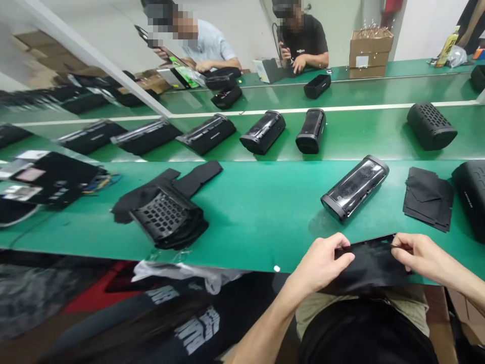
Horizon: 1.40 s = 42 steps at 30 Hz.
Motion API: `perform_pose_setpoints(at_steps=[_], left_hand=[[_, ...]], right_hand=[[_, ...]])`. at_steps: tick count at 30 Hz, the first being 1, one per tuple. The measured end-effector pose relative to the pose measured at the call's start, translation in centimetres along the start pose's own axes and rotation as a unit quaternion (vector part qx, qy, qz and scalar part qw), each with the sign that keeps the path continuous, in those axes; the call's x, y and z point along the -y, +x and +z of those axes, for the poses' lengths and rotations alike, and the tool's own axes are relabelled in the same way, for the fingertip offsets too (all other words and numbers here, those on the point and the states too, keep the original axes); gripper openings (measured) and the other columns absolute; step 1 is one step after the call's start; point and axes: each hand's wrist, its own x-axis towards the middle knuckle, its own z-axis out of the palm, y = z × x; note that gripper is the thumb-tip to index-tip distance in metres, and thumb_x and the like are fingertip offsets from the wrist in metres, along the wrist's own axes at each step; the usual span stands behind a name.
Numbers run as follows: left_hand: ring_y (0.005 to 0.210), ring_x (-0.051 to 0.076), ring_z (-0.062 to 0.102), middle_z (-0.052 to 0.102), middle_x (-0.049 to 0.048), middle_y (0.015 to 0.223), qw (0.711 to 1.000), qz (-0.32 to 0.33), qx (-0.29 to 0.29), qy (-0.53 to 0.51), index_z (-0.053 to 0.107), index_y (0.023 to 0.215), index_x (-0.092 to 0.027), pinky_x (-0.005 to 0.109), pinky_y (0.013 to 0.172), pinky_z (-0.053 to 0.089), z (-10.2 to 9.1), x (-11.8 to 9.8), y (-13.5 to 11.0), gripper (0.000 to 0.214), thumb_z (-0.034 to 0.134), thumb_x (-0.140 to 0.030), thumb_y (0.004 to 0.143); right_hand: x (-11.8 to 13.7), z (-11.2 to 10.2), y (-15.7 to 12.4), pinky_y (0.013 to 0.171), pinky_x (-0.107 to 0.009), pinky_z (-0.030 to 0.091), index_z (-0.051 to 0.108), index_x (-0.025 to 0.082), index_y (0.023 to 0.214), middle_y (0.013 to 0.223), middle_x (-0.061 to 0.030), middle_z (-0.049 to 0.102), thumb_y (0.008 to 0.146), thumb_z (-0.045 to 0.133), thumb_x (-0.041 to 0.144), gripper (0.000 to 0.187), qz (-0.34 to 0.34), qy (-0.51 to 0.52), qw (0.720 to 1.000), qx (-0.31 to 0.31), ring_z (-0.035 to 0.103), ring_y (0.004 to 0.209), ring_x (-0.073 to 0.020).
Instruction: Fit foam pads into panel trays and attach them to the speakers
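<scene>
At the near edge of the green bench (257,212), right of centre, the left hand (322,263) and the right hand (420,255) hold a black sheet (369,268) between them, partly over the bench edge and partly over the person's lap. The left hand is closed on the sheet's left end, thumb on top and fingers curled beneath. The right hand pinches the far right corner between thumb and forefinger, with the other fingers loosely bent. Just beyond the hands a black speaker housing (354,188) lies on its side, angled toward the far right. To its right sits a stack of black sheets (428,199), and at the right edge part of another black body (472,197) shows. Well to the left, a black grille piece (162,215) rests on a pile of black fabric cut-outs (197,177), and farther left lies a tray of circuit boards (45,177). On the conveyor belt (364,136) behind, a row of speaker bodies (263,132) runs from left to right, ending with a perforated speaker (432,126). Across the belt, 2 co-workers sit at the far bench, 1 in a pale shirt (208,43) and 1 in a black shirt (310,38), with a cardboard box (370,53) to their right.
</scene>
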Motion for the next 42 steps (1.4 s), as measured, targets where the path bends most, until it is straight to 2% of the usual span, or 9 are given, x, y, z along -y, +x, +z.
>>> perform_pose_setpoints(at_steps=[5, 9, 12, 16, 19, 22, 25, 32, 42], left_hand=[[0.090, 0.027, 0.074, 0.078, 0.0035, 0.096, 0.967, -0.012, -0.032, 0.253, 0.068, 0.104, -0.024, 0.036, 0.076, 0.044, 1.4, 0.3, -1.4, 0.012, 0.061, -0.034, 0.103], [0.102, 0.028, 0.074, 0.074, 0.0061, 0.111, 0.954, -0.049, -0.112, 0.275, 0.064, 0.120, -0.023, 0.035, 0.079, 0.051, 1.3, 1.6, -2.0, 0.025, 0.068, -0.037, 0.100], [0.104, 0.025, 0.072, 0.072, 0.0056, 0.114, 0.959, -0.020, -0.129, 0.251, 0.067, 0.126, -0.025, 0.035, 0.082, 0.054, 1.3, 3.1, -1.6, 0.027, 0.065, -0.035, 0.101], [0.102, 0.023, 0.067, 0.071, 0.0047, 0.104, 0.981, 0.036, -0.133, 0.136, 0.073, 0.102, -0.024, 0.036, 0.090, 0.052, 1.4, 4.1, -0.9, 0.017, 0.057, -0.031, 0.102], [0.078, 0.016, 0.060, 0.064, -0.0009, 0.083, 0.993, 0.017, -0.099, -0.070, 0.064, 0.092, -0.022, 0.030, 0.075, 0.049, 1.3, 4.0, -0.8, 0.021, 0.061, -0.041, 0.100], [0.054, 0.010, 0.044, 0.048, -0.0093, 0.065, 0.948, -0.051, -0.038, -0.313, 0.050, 0.096, -0.025, 0.023, 0.053, 0.039, 1.2, 3.7, -0.9, 0.047, 0.064, -0.069, 0.094], [0.048, 0.008, 0.040, 0.050, -0.0121, 0.064, 0.888, -0.092, -0.009, -0.450, 0.042, 0.104, -0.027, 0.020, 0.047, 0.039, 1.6, 3.6, -1.3, 0.068, 0.076, -0.081, 0.079], [0.060, 0.007, 0.044, 0.054, -0.0097, 0.068, 0.861, -0.107, -0.053, -0.495, 0.051, 0.111, -0.023, 0.017, 0.057, 0.038, 2.8, 4.1, -1.9, 0.074, 0.094, -0.067, 0.070], [0.061, 0.008, 0.044, 0.053, -0.0094, 0.065, 0.850, -0.116, -0.073, -0.508, 0.051, 0.111, -0.022, 0.020, 0.060, 0.039, 3.2, 4.0, -1.7, 0.077, 0.094, -0.069, 0.067]], right_hand=[[-1.4, -0.6, 0.2, 0.059, -0.033, 0.028, 0.054, 0.026, 0.081, 0.070, -0.0013, 0.066, 0.091, 0.063, 0.041, 0.020, 0.026, -0.199, 0.978, -0.063, 0.057, 0.065, -0.0225], [-2.1, -1.2, 0.7, 0.062, -0.033, 0.038, 0.060, 0.028, 0.111, 0.092, -0.0037, 0.070, 0.089, 0.067, 0.048, 0.030, -0.006, -0.237, 0.960, -0.150, 0.064, 0.073, -0.0244], [-2.6, -1.3, 1.3, 0.069, -0.036, 0.043, 0.066, 0.029, 0.122, 0.102, -0.0066, 0.067, 0.093, 0.060, 0.045, 0.034, -0.067, -0.232, 0.962, -0.131, 0.066, 0.080, -0.0254], [-2.4, -1.7, 1.5, 0.074, -0.038, 0.045, 0.067, 0.025, 0.098, 0.098, -0.0077, 0.066, 0.096, 0.051, 0.041, 0.023, -0.077, -0.211, 0.969, -0.105, 0.065, 0.083, -0.0261], [-1.4, -2.2, 1.1, 0.070, -0.034, 0.044, 0.062, 0.024, 0.090, 0.082, -0.0038, 0.066, 0.098, 0.052, 0.044, 0.024, -0.062, -0.144, 0.985, -0.072, 0.062, 0.075, -0.0231], [-0.6, -2.1, 0.5, 0.060, -0.030, 0.043, 0.060, 0.023, 0.090, 0.072, 0.0004, 0.060, 0.095, 0.061, 0.061, 0.038, -0.009, 0.056, 0.998, -0.009, 0.056, 0.063, -0.0182], [-0.5, -1.0, 0.0, 0.056, -0.027, 0.044, 0.064, 0.021, 0.109, 0.075, 0.0025, 0.056, 0.083, 0.078, 0.071, 0.058, 0.014, 0.228, 0.974, -0.012, 0.053, 0.061, -0.0152], [-1.5, 1.1, -0.7, 0.057, -0.023, 0.037, 0.068, 0.019, 0.093, 0.075, 0.0027, 0.050, 0.078, 0.087, 0.074, 0.060, 0.016, 0.328, 0.943, -0.054, 0.043, 0.067, -0.0117], [-1.8, 1.3, -0.5, 0.057, -0.023, 0.035, 0.066, 0.017, 0.105, 0.077, 0.0030, 0.051, 0.080, 0.086, 0.073, 0.065, 0.014, 0.345, 0.937, -0.052, 0.045, 0.067, -0.0113]])
